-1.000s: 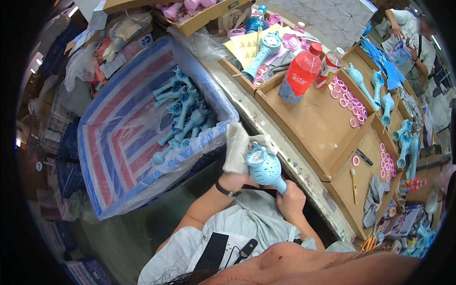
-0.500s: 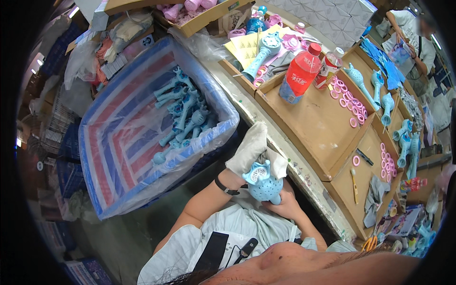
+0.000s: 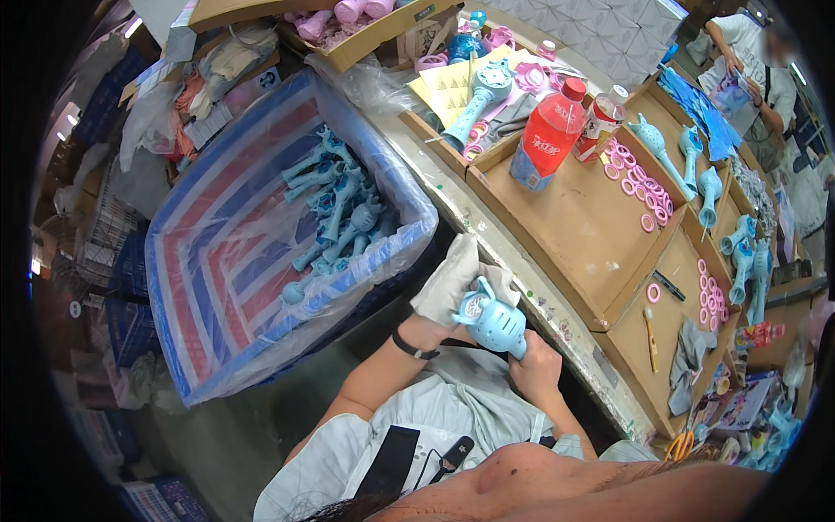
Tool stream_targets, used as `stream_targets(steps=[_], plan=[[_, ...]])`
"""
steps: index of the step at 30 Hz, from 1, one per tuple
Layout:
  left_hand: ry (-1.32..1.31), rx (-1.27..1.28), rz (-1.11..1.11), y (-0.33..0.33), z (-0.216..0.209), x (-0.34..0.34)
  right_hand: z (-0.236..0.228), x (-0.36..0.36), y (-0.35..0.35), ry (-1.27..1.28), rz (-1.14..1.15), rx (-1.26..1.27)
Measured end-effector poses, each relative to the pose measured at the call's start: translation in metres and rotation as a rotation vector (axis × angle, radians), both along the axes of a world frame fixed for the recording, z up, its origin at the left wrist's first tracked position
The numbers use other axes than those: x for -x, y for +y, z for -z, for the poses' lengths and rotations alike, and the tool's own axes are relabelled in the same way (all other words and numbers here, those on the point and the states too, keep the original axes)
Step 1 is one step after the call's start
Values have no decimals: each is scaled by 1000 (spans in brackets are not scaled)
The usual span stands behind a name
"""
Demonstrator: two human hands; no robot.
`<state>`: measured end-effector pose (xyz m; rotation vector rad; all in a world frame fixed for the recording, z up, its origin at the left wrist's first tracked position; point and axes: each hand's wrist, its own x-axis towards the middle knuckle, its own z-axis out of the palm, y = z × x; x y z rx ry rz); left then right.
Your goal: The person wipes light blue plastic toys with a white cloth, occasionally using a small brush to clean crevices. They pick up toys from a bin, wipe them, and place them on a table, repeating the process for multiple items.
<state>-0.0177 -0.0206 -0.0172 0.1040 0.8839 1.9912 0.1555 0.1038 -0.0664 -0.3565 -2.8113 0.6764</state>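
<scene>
A light-blue toy wand (image 3: 496, 326) with a round, perforated head and a crown-like top is held over my lap, beside the table edge. My right hand (image 3: 535, 367) is closed around its handle. A pale grey-white cloth (image 3: 445, 283) covers most of my left hand (image 3: 424, 331), which wears a black wristband. That hand holds the cloth against the wand's crown end; its fingers are largely hidden.
To the left stands a large bin (image 3: 187, 261) lined with striped plastic, holding several blue wands (image 3: 344, 204). On the table are cardboard trays (image 3: 561, 248), a red-capped bottle (image 3: 550, 135), pink rings (image 3: 644, 187), a toothbrush (image 3: 651, 339) and scissors (image 3: 680, 445). Another person (image 3: 757, 74) works at far right.
My right hand has swung outward to the right, turning the wand so its handle points right and its side slots show. The cloth in my left hand has shifted slightly down.
</scene>
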Motion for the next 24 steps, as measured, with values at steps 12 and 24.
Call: stream_targets(steps=[12,24], plan=[[304,-327,86,-3,30,5,0,-3,2,-28,-82,163],[-57,-365,-198,-6,11,-16,-18,-2,6,-102,68,568]])
